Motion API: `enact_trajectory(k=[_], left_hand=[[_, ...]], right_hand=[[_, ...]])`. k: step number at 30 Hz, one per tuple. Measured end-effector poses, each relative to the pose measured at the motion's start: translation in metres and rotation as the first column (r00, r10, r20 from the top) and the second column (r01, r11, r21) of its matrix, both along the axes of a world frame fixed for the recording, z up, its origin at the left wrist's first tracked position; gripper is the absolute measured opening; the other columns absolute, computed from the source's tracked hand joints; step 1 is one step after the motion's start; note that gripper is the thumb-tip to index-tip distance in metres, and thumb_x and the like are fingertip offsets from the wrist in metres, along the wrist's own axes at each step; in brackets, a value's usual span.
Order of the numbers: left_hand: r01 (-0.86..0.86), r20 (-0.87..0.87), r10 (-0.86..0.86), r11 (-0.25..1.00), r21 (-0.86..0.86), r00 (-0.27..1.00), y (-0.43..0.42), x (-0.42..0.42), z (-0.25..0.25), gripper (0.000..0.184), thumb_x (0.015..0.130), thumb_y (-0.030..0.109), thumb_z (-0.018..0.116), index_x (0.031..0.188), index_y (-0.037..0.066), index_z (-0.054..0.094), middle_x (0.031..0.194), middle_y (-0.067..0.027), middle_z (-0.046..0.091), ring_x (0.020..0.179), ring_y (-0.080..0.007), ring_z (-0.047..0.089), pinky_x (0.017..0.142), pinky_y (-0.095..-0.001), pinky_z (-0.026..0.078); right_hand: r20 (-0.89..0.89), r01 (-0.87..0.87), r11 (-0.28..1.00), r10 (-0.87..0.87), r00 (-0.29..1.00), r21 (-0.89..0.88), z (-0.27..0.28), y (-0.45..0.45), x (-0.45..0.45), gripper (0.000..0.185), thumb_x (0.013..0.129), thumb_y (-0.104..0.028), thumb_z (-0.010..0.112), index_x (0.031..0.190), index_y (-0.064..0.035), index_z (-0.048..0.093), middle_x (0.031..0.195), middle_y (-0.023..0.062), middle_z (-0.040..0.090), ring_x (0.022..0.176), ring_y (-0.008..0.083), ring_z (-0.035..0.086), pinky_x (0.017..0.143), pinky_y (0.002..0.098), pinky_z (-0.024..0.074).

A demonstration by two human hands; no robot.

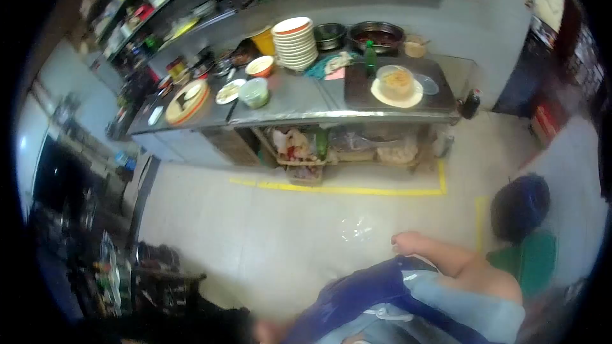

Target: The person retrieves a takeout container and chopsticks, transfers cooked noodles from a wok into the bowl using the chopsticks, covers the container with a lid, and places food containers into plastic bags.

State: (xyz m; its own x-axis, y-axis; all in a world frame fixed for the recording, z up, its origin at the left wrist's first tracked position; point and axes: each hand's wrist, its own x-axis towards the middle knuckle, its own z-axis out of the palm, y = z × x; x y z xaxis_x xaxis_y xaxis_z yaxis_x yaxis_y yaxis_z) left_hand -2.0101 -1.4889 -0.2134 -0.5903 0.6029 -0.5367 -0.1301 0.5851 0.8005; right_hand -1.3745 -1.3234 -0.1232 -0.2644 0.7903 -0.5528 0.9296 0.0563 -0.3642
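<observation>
My right hand point(407, 243) hangs over the floor in front of my purple-blue apron point(363, 290), its fingers looking curled closed. I see nothing held in it, though the view is blurred. At the bottom edge, a blurred patch of skin point(266, 331) appears to be part of my left hand or arm; its fingers cannot be made out. Both stay well apart from the metal counter point(287, 113). On that counter are a clear bowl of food point(395, 81) on a plate, a green bottle point(370, 57) and a tub with green contents point(254, 93).
A stack of plates point(295, 44), dark pans point(376, 36) and a round board point(188, 102) stand along the counter. Yellow tape point(338, 189) marks the floor. At right are a dark bin point(521, 207) and a green bin point(532, 261). Crowded shelves point(156, 9) rise at upper left.
</observation>
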Motion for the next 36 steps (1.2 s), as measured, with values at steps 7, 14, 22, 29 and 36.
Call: enact_trajectory(k=[7,14,22,29,36], left_hand=[[0.409,-0.009,-0.425,0.876,-0.256,0.905,0.190,0.018,-0.018,0.019,0.082,0.021,0.052,0.080,0.003,0.059,0.072,-0.0146,0.061,0.063,-0.0251,0.059,0.057,-0.0400,0.047],[0.791,-0.340,-0.884,-0.053,-0.609,-0.321,0.387,0.027,-0.007,0.024,0.082,0.024,0.054,0.090,0.002,0.059,0.076,-0.0129,0.062,0.069,-0.0251,0.061,0.060,-0.0428,0.047],[0.707,-0.139,-0.693,0.701,0.098,0.707,0.637,0.233,0.088,0.015,0.086,0.021,0.056,0.085,0.007,0.050,0.059,0.0021,0.045,0.049,-0.0064,0.042,0.041,-0.0222,0.038],[0.759,-0.008,-0.783,0.600,0.254,0.622,0.694,0.519,0.168,0.021,0.087,0.015,0.055,0.106,0.006,0.053,0.067,0.0014,0.048,0.060,-0.0071,0.045,0.053,-0.0235,0.043],[0.762,0.249,-0.826,0.563,0.320,0.506,0.742,0.703,0.206,0.037,0.092,0.021,0.052,0.123,0.005,0.045,0.087,-0.0016,0.054,0.068,-0.0084,0.052,0.061,-0.0229,0.048]], right_hand=[[0.069,0.172,0.985,-0.170,0.983,-0.013,-0.005,0.079,-0.005,0.035,0.079,-0.031,0.053,0.106,-0.0102,0.059,0.106,0.0118,0.062,0.100,0.0289,0.058,0.083,0.0398,0.0464],[-0.134,0.423,0.824,-0.404,0.905,0.377,0.015,0.176,0.012,0.035,0.075,-0.028,0.057,0.104,-0.0090,0.059,0.098,0.0141,0.062,0.094,0.0309,0.057,0.082,0.0413,0.0460],[-0.412,0.688,0.189,-0.680,0.607,0.701,0.042,0.306,0.238,0.042,0.070,-0.014,0.063,0.111,-0.0080,0.055,0.115,0.0150,0.054,0.108,0.0338,0.048,0.094,0.0421,0.0383],[0.142,0.211,0.625,-0.466,0.874,0.751,0.072,0.425,0.384,0.064,0.067,-0.001,0.056,0.129,-0.0108,0.043,0.139,0.0158,0.034,0.131,0.0354,0.026,0.106,0.0474,0.0251],[-0.327,0.558,0.423,-0.503,0.800,0.714,0.092,0.470,0.429,0.040,0.075,-0.002,0.053,0.114,-0.0091,0.057,0.117,0.0161,0.056,0.107,0.0339,0.055,0.094,0.0385,0.0427]])
